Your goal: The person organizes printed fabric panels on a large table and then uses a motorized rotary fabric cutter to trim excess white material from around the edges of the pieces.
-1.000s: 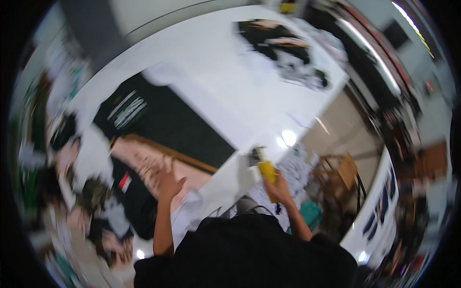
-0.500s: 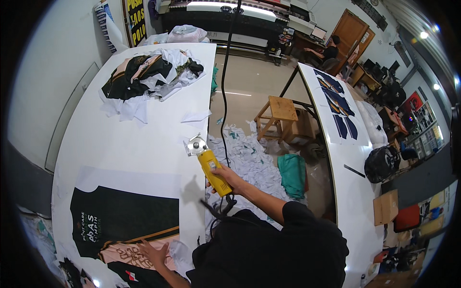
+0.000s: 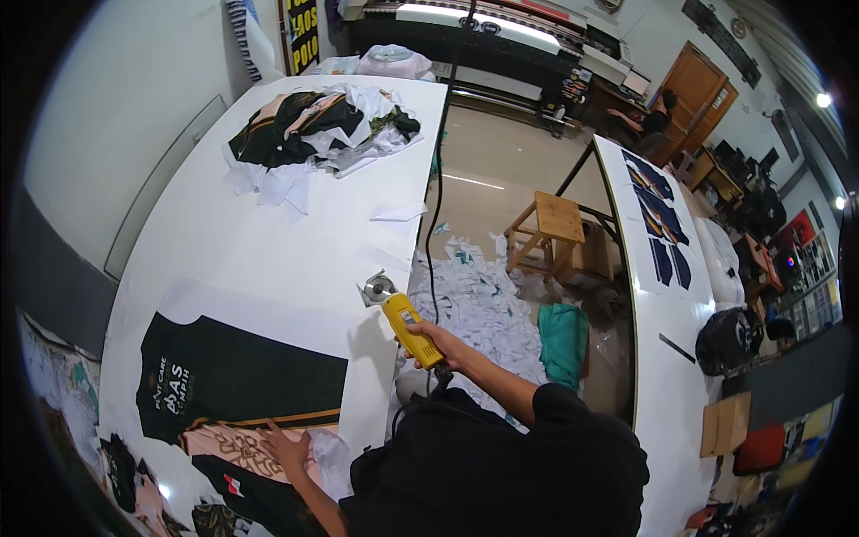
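My right hand (image 3: 437, 347) grips a yellow electric rotary cutter (image 3: 403, 319), its metal blade head tilted up near the table edge and a black cord (image 3: 437, 233) hanging beside it. My left hand (image 3: 286, 447) rests with fingers spread on a pink patterned fabric piece (image 3: 215, 440) with a gold-brown stripe. Above it lies a dark green panel (image 3: 277, 376) with pale lettering, on white paper. Below is a dark piece (image 3: 215, 474) with a small red-and-white patch.
The white table (image 3: 206, 251) holds a fabric pile (image 3: 322, 125). A floor heap of paper scraps (image 3: 483, 313), a wooden stool (image 3: 557, 215) and teal cloth (image 3: 562, 349) lie right of it, then another table (image 3: 671, 394). A seated person (image 3: 653, 125) is at the back right.
The camera view has turned since a second ago and is now sharp. Both hands keep their places: the right on the cutter, the left on the fabric.
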A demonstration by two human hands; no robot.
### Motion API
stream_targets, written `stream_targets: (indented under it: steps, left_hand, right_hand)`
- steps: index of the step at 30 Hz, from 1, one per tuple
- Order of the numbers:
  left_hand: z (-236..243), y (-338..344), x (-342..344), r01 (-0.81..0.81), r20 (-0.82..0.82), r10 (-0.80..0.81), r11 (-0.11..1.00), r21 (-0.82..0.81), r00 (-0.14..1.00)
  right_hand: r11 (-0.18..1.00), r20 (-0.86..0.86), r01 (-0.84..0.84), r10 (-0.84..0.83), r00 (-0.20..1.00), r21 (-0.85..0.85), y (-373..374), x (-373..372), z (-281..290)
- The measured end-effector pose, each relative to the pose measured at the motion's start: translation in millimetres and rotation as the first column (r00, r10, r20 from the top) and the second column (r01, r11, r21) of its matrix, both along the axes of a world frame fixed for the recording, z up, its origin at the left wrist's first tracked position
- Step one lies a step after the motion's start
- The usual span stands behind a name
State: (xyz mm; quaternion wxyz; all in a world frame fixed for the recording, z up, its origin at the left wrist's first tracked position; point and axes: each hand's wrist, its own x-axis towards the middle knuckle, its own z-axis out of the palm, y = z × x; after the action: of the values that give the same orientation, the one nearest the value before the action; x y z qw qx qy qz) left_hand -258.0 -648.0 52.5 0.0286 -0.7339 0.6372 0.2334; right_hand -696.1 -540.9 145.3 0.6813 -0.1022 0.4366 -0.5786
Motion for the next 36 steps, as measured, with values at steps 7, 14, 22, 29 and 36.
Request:
stream_targets:
  steps: [7, 14, 22, 29, 36]
  left_hand:
    - [6.0, -12.6, -23.5, 0.031, -0.027, -0.032, 0.999, -0.043, 0.999]
    - [-4.6, -24.0, -46.7, 0.083, -0.063, -0.107, 0.949, -0.304, 0.992]
    - [-14.8, -2.1, -55.6, -0.142, -0.069, 0.138, 0.989, -0.046, 0.988]
    - [-2.7, 2.6, -61.1, -0.165, -0.062, 0.166, 0.986, 0.028, 0.984]
    - [-2.1, 4.7, -60.3, -0.151, -0.03, 0.153, 0.986, 0.065, 0.988]
  right_hand:
    - [0.959, -0.774, -0.214, 0.277, 0.569, 0.185, -20.5, -7.7, -3.4]
    - [0.831, -0.967, -0.494, 0.212, -0.143, 0.256, -55.4, -29.1, -6.2]
    - [0.732, -0.942, -0.598, 0.206, -0.264, 0.327, -34.2, -20.4, 11.3]
    - [0.661, -0.938, -0.667, 0.214, -0.273, 0.344, -21.8, -30.7, 2.0]
    - [0.67, -0.931, -0.648, 0.3, -0.209, 0.362, -15.8, -7.9, -9.9]
